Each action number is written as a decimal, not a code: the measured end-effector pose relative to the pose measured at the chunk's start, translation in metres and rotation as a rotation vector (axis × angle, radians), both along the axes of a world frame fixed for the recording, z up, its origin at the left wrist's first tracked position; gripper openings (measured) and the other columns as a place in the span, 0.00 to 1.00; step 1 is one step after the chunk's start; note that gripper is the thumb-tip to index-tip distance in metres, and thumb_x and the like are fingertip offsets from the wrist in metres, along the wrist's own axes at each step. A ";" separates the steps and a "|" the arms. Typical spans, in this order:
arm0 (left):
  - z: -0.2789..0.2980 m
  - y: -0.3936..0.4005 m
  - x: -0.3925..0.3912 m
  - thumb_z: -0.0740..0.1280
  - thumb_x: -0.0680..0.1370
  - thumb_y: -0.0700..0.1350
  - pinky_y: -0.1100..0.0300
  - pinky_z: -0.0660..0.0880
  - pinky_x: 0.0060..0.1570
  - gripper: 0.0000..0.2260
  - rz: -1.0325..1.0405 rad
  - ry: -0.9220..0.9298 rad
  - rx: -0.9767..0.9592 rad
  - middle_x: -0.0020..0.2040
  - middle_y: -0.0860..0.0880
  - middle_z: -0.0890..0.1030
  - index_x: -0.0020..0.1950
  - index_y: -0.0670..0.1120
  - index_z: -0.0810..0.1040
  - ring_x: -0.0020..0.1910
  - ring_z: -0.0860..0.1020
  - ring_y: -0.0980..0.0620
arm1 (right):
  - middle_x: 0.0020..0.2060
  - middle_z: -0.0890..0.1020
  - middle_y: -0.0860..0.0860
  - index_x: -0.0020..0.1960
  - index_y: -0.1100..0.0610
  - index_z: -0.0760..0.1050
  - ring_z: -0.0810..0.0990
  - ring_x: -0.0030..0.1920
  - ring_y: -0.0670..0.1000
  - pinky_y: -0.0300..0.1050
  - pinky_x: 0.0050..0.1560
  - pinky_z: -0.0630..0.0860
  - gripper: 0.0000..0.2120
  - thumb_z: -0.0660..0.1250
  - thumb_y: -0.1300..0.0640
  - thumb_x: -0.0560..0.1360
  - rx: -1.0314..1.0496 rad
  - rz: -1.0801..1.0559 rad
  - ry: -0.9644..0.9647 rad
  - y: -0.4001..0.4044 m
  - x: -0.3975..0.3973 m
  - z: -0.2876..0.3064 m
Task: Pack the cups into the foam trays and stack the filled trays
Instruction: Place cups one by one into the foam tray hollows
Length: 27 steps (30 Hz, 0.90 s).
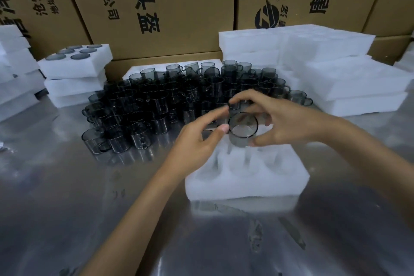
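Cartons (170, 6): brown, printed, filling the whole top of the frame as a back wall. Table (67, 197): shiny metal, across the lower half, work surface for packing. Empty trays (336, 69): white foam, piled at right of centre and upper right, within reach as supply. Filled stack (76, 71): foam trays at upper left, the top one showing grey cup bottoms in its holes, set aside as finished work; more foam (15, 69) at the far left edge. Cups (156, 101): a dense crowd of smoky grey glass cups with handles, upright on the table at centre, touching one another, waiting to be packed. Tray (246, 175): the one in hand, lower centre right, just in front of the cups, its holes mostly empty by the look of it, so filling seems barely begun. Right hand (284, 119): fingers curled round the held cup, thumb below and fingers arched over the rim, probably steering it to a far hole. Left hand (197, 139): fingers loosely spread, thumb tip touching the rim, likely steadying. Held cup (243, 130): mouth facing the camera, over the tray's far edge, not yet seated.
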<state>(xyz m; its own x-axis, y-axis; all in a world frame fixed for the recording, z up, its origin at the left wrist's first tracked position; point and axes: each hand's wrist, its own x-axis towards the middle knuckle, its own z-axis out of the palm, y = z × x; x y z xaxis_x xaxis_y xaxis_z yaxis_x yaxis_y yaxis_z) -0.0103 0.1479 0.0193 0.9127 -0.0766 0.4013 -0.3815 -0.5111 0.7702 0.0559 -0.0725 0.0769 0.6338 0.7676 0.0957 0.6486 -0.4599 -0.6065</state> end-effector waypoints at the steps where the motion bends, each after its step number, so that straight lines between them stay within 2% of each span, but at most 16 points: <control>1: 0.000 -0.005 -0.001 0.66 0.81 0.48 0.70 0.72 0.58 0.15 0.008 -0.025 -0.009 0.61 0.61 0.81 0.68 0.53 0.78 0.59 0.78 0.65 | 0.55 0.82 0.36 0.68 0.38 0.63 0.78 0.55 0.36 0.28 0.49 0.71 0.34 0.76 0.57 0.70 -0.041 -0.005 -0.011 0.000 0.000 -0.002; 3: -0.001 -0.011 -0.004 0.68 0.80 0.47 0.69 0.74 0.54 0.11 0.067 -0.054 -0.055 0.54 0.59 0.84 0.62 0.50 0.82 0.52 0.81 0.64 | 0.56 0.81 0.36 0.68 0.42 0.68 0.77 0.56 0.33 0.25 0.48 0.70 0.31 0.75 0.60 0.70 -0.020 -0.036 0.014 0.001 0.003 -0.006; 5: -0.002 -0.013 -0.005 0.71 0.78 0.48 0.63 0.77 0.53 0.09 0.131 -0.047 -0.143 0.49 0.57 0.85 0.57 0.50 0.84 0.48 0.82 0.60 | 0.57 0.80 0.37 0.66 0.46 0.73 0.77 0.55 0.31 0.23 0.47 0.69 0.27 0.73 0.63 0.71 0.027 -0.063 0.034 0.004 0.005 -0.011; 7: -0.002 -0.014 -0.005 0.73 0.76 0.48 0.59 0.79 0.51 0.07 0.171 -0.041 -0.207 0.44 0.55 0.85 0.53 0.50 0.84 0.44 0.83 0.55 | 0.56 0.80 0.39 0.66 0.47 0.74 0.78 0.54 0.33 0.24 0.45 0.70 0.26 0.71 0.64 0.72 0.049 -0.108 0.011 0.008 0.007 -0.016; 10: -0.002 -0.017 -0.006 0.75 0.75 0.45 0.62 0.80 0.48 0.05 0.157 -0.019 -0.177 0.42 0.55 0.85 0.50 0.50 0.84 0.43 0.83 0.57 | 0.52 0.82 0.41 0.62 0.46 0.77 0.80 0.52 0.40 0.28 0.46 0.71 0.23 0.68 0.66 0.72 0.126 -0.197 -0.056 0.015 0.010 -0.024; 13: -0.003 -0.019 -0.007 0.75 0.75 0.43 0.65 0.79 0.47 0.03 0.132 -0.012 -0.140 0.41 0.57 0.85 0.48 0.49 0.85 0.41 0.83 0.59 | 0.52 0.83 0.41 0.60 0.46 0.78 0.81 0.50 0.42 0.34 0.50 0.76 0.23 0.66 0.67 0.71 0.209 -0.242 -0.054 0.019 0.010 -0.032; 17: -0.001 -0.015 -0.007 0.75 0.75 0.42 0.67 0.77 0.51 0.05 0.122 -0.041 -0.054 0.42 0.57 0.85 0.49 0.50 0.85 0.45 0.82 0.61 | 0.50 0.83 0.40 0.56 0.46 0.80 0.80 0.49 0.39 0.39 0.52 0.78 0.17 0.71 0.58 0.69 0.248 -0.272 -0.064 0.016 0.006 -0.045; 20: 0.000 -0.016 -0.005 0.74 0.75 0.43 0.66 0.77 0.55 0.06 0.134 -0.035 -0.038 0.43 0.58 0.85 0.50 0.52 0.85 0.47 0.82 0.63 | 0.53 0.82 0.41 0.47 0.46 0.80 0.81 0.48 0.40 0.44 0.52 0.80 0.12 0.79 0.51 0.66 0.308 -0.322 -0.047 0.012 0.001 -0.059; 23: 0.001 -0.016 -0.004 0.74 0.75 0.43 0.64 0.77 0.57 0.07 0.126 -0.027 -0.030 0.44 0.59 0.85 0.51 0.52 0.85 0.48 0.82 0.63 | 0.60 0.81 0.43 0.43 0.43 0.78 0.81 0.48 0.39 0.37 0.52 0.79 0.12 0.80 0.47 0.65 0.338 -0.396 -0.104 0.011 -0.006 -0.067; 25: 0.001 -0.015 -0.003 0.74 0.75 0.43 0.63 0.77 0.58 0.07 0.122 -0.024 -0.031 0.44 0.58 0.85 0.52 0.52 0.85 0.49 0.82 0.63 | 0.62 0.81 0.42 0.44 0.43 0.81 0.82 0.47 0.40 0.29 0.45 0.74 0.12 0.78 0.42 0.65 0.260 -0.443 -0.187 0.011 -0.010 -0.068; 27: 0.000 -0.013 -0.002 0.73 0.76 0.42 0.62 0.77 0.58 0.08 0.124 -0.021 -0.023 0.44 0.57 0.85 0.53 0.52 0.85 0.49 0.82 0.62 | 0.64 0.79 0.40 0.45 0.43 0.82 0.84 0.44 0.44 0.32 0.41 0.74 0.13 0.75 0.37 0.66 0.144 -0.498 -0.296 0.011 -0.014 -0.066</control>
